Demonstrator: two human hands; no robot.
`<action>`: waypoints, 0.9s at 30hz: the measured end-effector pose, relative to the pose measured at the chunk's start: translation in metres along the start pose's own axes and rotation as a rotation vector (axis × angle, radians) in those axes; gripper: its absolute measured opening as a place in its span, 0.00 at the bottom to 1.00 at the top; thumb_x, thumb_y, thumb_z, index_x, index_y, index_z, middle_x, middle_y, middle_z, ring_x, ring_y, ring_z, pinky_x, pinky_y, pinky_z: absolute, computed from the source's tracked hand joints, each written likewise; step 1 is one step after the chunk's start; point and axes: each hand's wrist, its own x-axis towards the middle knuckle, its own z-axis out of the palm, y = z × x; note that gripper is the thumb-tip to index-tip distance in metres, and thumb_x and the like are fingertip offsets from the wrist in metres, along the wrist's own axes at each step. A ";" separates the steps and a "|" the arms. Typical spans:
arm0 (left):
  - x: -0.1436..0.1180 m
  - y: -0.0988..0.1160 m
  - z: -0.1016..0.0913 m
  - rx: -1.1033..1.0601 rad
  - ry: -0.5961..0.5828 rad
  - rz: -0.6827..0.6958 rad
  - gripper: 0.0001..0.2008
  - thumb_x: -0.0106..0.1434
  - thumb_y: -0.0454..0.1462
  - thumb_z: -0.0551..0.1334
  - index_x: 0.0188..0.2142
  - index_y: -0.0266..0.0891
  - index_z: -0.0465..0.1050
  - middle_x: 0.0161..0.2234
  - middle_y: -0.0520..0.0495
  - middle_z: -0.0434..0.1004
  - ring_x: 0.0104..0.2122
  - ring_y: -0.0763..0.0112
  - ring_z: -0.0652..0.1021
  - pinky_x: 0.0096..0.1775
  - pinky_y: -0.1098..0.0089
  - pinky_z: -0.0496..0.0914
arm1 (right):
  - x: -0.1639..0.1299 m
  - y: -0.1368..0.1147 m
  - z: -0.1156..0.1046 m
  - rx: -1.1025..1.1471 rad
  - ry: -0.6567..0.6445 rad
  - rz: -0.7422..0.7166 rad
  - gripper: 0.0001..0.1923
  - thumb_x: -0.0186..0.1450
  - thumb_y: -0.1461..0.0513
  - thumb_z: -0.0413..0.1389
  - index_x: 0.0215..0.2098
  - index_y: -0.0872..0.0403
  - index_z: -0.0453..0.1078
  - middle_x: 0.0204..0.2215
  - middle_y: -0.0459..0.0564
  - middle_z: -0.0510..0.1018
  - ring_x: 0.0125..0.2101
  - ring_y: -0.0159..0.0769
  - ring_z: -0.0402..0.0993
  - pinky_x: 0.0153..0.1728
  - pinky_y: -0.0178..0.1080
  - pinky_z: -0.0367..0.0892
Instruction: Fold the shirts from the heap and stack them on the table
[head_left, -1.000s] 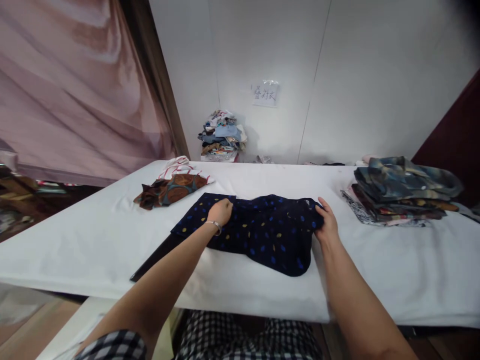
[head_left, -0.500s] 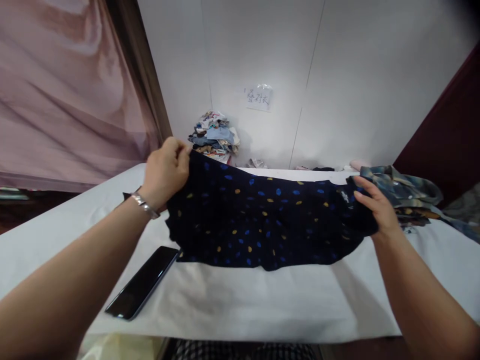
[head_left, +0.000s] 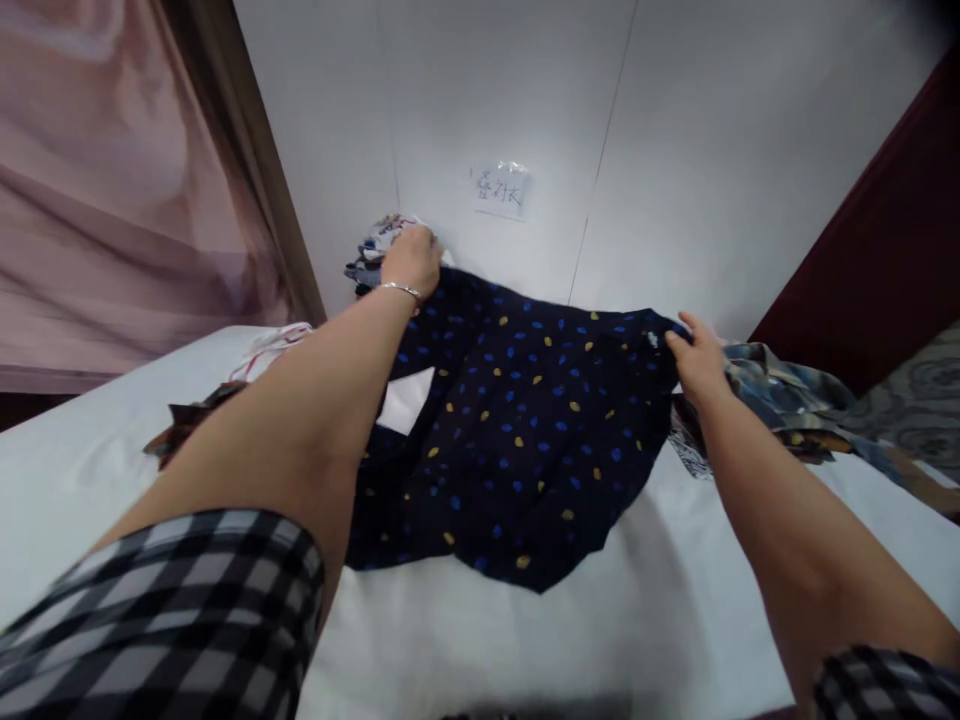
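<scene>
Stretched between both hands is a dark navy shirt (head_left: 517,440) dotted with blue and yellow spots. My left hand (head_left: 413,262) is closed on its upper left edge, in front of the clothes pile. At the upper right edge, near a small pale label, my right hand (head_left: 697,355) pinches the cloth. The shirt hangs down in front of me, its lower part reaching the white tabletop. White shows through a gap in its left side. My left forearm covers part of that side.
A white-covered table (head_left: 420,650) lies below. A pile of folded clothes (head_left: 367,255) stands at the back left, patterned garments (head_left: 787,385) at the right. Beside my left forearm are a brown cloth (head_left: 184,425) and a white-and-red one (head_left: 274,345). A handwritten sign (head_left: 501,190) hangs on the wall.
Both hands have moved away from me and up with the shirt, the left one also to the right. The shirt now hangs longer. The phone on the left is no longer visible.
</scene>
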 end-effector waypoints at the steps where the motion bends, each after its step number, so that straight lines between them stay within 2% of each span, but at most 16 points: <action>1: -0.012 0.005 0.020 -0.024 -0.033 0.025 0.22 0.71 0.42 0.51 0.58 0.29 0.63 0.57 0.36 0.70 0.56 0.66 0.71 0.56 0.62 0.64 | -0.004 0.013 0.003 -0.079 -0.030 0.075 0.35 0.59 0.56 0.61 0.62 0.58 0.63 0.49 0.60 0.77 0.48 0.48 0.75 0.51 0.51 0.70; 3: -0.054 0.011 0.050 -0.085 -0.138 0.115 0.24 0.68 0.44 0.56 0.59 0.32 0.64 0.59 0.38 0.70 0.57 0.66 0.71 0.57 0.66 0.64 | -0.027 0.033 0.004 -0.207 -0.121 0.177 0.36 0.56 0.57 0.63 0.61 0.58 0.64 0.51 0.61 0.76 0.51 0.50 0.73 0.54 0.52 0.67; 4: -0.080 0.012 0.059 -0.119 -0.209 0.178 0.22 0.67 0.44 0.58 0.56 0.35 0.69 0.58 0.41 0.72 0.56 0.67 0.72 0.57 0.68 0.64 | -0.044 0.039 0.002 -0.242 -0.186 0.183 0.33 0.56 0.57 0.62 0.59 0.57 0.68 0.50 0.61 0.77 0.51 0.51 0.73 0.55 0.53 0.66; 6: -0.138 0.007 0.067 -0.234 -0.416 0.388 0.18 0.68 0.45 0.56 0.49 0.37 0.75 0.59 0.40 0.71 0.57 0.63 0.72 0.60 0.65 0.63 | -0.090 0.043 -0.003 -0.231 -0.348 0.156 0.22 0.59 0.55 0.59 0.50 0.55 0.75 0.45 0.59 0.80 0.49 0.50 0.75 0.55 0.53 0.66; 8: -0.194 -0.004 0.064 -0.319 -0.560 0.498 0.19 0.68 0.47 0.54 0.45 0.39 0.77 0.56 0.41 0.74 0.57 0.61 0.73 0.60 0.63 0.64 | -0.143 0.035 -0.007 -0.117 -0.636 0.118 0.20 0.63 0.53 0.55 0.50 0.52 0.75 0.44 0.56 0.81 0.47 0.47 0.77 0.54 0.52 0.68; 10: -0.239 -0.017 0.056 -0.346 -0.660 0.513 0.20 0.67 0.49 0.55 0.49 0.41 0.76 0.56 0.41 0.74 0.56 0.60 0.73 0.59 0.61 0.65 | -0.193 0.020 -0.007 -0.069 -0.839 -0.002 0.22 0.64 0.52 0.55 0.54 0.50 0.73 0.52 0.55 0.78 0.53 0.47 0.73 0.58 0.53 0.64; 12: -0.269 -0.025 0.050 -0.300 -0.720 0.488 0.23 0.64 0.48 0.60 0.55 0.42 0.72 0.57 0.41 0.74 0.57 0.56 0.73 0.58 0.58 0.65 | -0.232 0.001 -0.001 -0.120 -0.992 -0.147 0.29 0.63 0.52 0.58 0.61 0.49 0.67 0.60 0.55 0.70 0.62 0.49 0.63 0.63 0.57 0.56; 14: -0.283 -0.026 0.047 -0.205 -0.748 0.462 0.24 0.61 0.43 0.64 0.56 0.42 0.70 0.52 0.40 0.77 0.55 0.53 0.74 0.55 0.55 0.66 | -0.256 -0.016 0.009 -0.221 -1.108 -0.263 0.37 0.61 0.52 0.61 0.66 0.48 0.59 0.65 0.56 0.62 0.66 0.52 0.54 0.65 0.60 0.47; 16: -0.287 -0.020 0.046 -0.110 -0.752 0.451 0.15 0.62 0.37 0.62 0.49 0.41 0.75 0.44 0.41 0.81 0.49 0.53 0.77 0.51 0.55 0.67 | -0.266 -0.026 0.023 -0.314 -1.130 -0.330 0.40 0.61 0.55 0.62 0.68 0.47 0.55 0.67 0.57 0.59 0.66 0.51 0.53 0.65 0.61 0.44; 18: -0.285 -0.010 0.040 -0.065 -0.712 0.436 0.08 0.64 0.35 0.59 0.39 0.40 0.77 0.37 0.42 0.81 0.41 0.57 0.79 0.46 0.57 0.68 | -0.266 -0.029 0.038 -0.365 -1.081 -0.370 0.37 0.63 0.59 0.59 0.68 0.48 0.55 0.63 0.58 0.65 0.63 0.48 0.60 0.65 0.60 0.46; 21: -0.285 0.006 0.021 -0.091 -0.555 0.445 0.10 0.67 0.36 0.56 0.35 0.40 0.76 0.34 0.44 0.79 0.35 0.61 0.77 0.41 0.60 0.67 | -0.262 -0.025 0.050 -0.390 -0.996 -0.429 0.24 0.66 0.65 0.54 0.60 0.53 0.66 0.45 0.57 0.78 0.48 0.44 0.73 0.59 0.56 0.58; 23: -0.291 0.012 0.005 -0.111 -0.437 0.488 0.13 0.69 0.38 0.53 0.36 0.40 0.76 0.32 0.45 0.77 0.33 0.63 0.76 0.40 0.61 0.66 | -0.260 -0.021 0.047 -0.352 -0.931 -0.481 0.16 0.68 0.65 0.49 0.49 0.55 0.74 0.35 0.55 0.79 0.38 0.42 0.74 0.50 0.51 0.66; 24: -0.296 0.014 -0.002 -0.112 -0.390 0.505 0.14 0.70 0.38 0.52 0.35 0.41 0.76 0.31 0.46 0.76 0.33 0.64 0.75 0.39 0.61 0.65 | -0.259 -0.021 0.043 -0.308 -0.886 -0.507 0.15 0.69 0.65 0.48 0.45 0.55 0.75 0.33 0.54 0.78 0.36 0.42 0.73 0.45 0.49 0.68; 27: -0.316 0.011 -0.014 -0.143 -0.321 0.495 0.13 0.69 0.37 0.53 0.37 0.41 0.76 0.30 0.47 0.76 0.32 0.65 0.75 0.40 0.61 0.65 | -0.258 -0.022 0.020 -0.135 -0.693 -0.536 0.14 0.71 0.63 0.46 0.44 0.53 0.74 0.33 0.54 0.78 0.35 0.41 0.72 0.40 0.46 0.69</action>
